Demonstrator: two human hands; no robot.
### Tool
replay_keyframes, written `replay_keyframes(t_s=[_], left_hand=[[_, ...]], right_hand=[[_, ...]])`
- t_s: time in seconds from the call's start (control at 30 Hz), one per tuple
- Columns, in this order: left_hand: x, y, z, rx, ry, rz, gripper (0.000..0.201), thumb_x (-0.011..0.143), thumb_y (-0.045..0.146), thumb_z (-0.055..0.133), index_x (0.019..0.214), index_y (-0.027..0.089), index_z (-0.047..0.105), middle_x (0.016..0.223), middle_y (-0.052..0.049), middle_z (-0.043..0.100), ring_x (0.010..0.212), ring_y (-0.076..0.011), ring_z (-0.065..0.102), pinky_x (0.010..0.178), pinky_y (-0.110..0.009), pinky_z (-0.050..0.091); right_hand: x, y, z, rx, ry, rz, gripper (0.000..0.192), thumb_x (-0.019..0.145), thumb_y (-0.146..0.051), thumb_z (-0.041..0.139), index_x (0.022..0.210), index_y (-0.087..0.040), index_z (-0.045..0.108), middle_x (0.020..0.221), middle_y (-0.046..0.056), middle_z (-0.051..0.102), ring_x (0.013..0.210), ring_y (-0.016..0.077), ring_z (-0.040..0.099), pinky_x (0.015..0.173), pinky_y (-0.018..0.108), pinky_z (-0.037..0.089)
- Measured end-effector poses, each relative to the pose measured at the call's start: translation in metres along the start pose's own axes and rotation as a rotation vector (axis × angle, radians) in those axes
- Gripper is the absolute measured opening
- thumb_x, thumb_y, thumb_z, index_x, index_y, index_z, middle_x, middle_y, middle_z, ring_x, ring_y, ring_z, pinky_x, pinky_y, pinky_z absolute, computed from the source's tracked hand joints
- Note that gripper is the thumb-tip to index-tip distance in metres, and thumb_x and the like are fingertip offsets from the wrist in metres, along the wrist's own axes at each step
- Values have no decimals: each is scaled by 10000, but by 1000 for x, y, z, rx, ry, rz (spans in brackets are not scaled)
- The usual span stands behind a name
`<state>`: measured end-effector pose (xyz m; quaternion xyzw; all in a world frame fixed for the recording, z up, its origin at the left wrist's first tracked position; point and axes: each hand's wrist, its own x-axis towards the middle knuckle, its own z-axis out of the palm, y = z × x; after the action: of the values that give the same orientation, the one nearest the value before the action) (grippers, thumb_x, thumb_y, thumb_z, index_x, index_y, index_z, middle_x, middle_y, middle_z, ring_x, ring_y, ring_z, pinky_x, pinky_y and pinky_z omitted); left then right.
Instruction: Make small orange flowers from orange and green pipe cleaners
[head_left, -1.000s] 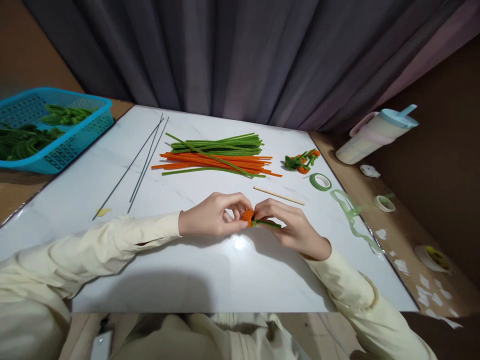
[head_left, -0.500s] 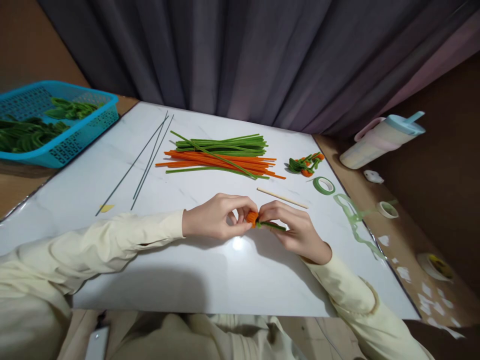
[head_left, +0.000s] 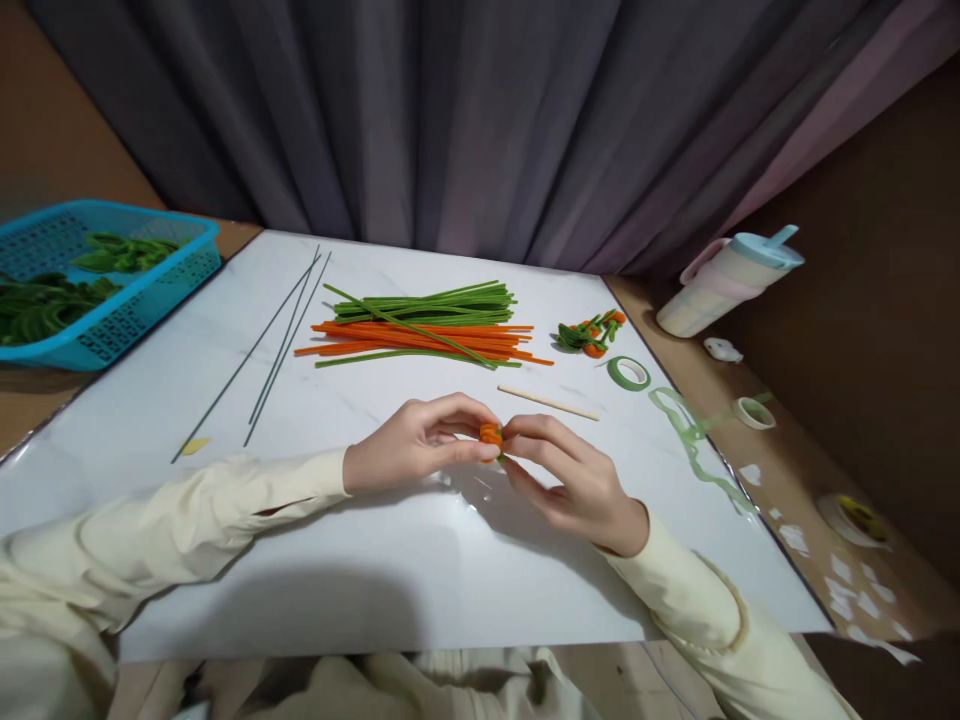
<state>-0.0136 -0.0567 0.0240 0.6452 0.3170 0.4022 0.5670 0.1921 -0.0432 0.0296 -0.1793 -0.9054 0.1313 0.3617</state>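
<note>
Orange coil pinched between two hands over a white table

Cream sleeves reach in from both lower corners, forearms resting on the table point(head_left: 225, 560) and angling inward so the hands meet near its middle. The left hand point(head_left: 409, 455) lies with its wrist low and its fingers curled, thumb and fingertips closed on a small orange coil point(head_left: 491, 434). The right hand point(head_left: 570, 480) comes from the other side, palm turned partly up, its thumb and forefinger also closed on the coil, so both grips hold the same piece just above the table. A little green shows under the coil; whether it is a stem cannot be told.

Just beyond the hands lies a wooden stick point(head_left: 547, 402). Farther back is a pile of orange and green stems point(head_left: 420, 328), with thin wires point(head_left: 281, 345) to its left and a green tape roll point(head_left: 628, 373) to its right. A blue basket point(head_left: 105, 320) of green pieces sits at the far left, off the table.
</note>
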Motion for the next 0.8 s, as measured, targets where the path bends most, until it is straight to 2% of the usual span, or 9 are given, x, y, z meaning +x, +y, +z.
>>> replay_keyframes(t_s=[0.17,0.33,0.53,0.8], left_hand=[[-2,5,4,-95,23,-13,223,786,174,649,992,152,565,952,-41,630,948,-150,611,847,-245,513],[-3,10,8,-106,84,-59,205,802,200,636,986,149,562,950,-42,617,895,-142,623,811,-237,518],[-5,12,12,-75,96,-122,223,813,264,635,988,157,548,885,-37,633,833,-147,635,750,-239,516],[-8,12,14,-137,96,-153,175,835,257,623,943,162,523,821,-32,701,804,-152,676,706,-215,508]], right_hand=[[-1,-1,-1,-15,19,-39,288,811,-49,502,1062,-189,517,972,109,603,903,204,587,713,325,532],[0,-4,-4,49,56,32,375,805,-157,588,1160,-188,470,1016,112,593,930,215,583,775,363,530],[-2,-4,4,-11,94,38,304,847,-172,565,1137,-182,476,982,116,597,910,210,588,734,335,531],[-1,-6,7,-59,95,30,219,872,-148,535,1088,-161,502,946,122,603,872,214,584,688,337,520]])
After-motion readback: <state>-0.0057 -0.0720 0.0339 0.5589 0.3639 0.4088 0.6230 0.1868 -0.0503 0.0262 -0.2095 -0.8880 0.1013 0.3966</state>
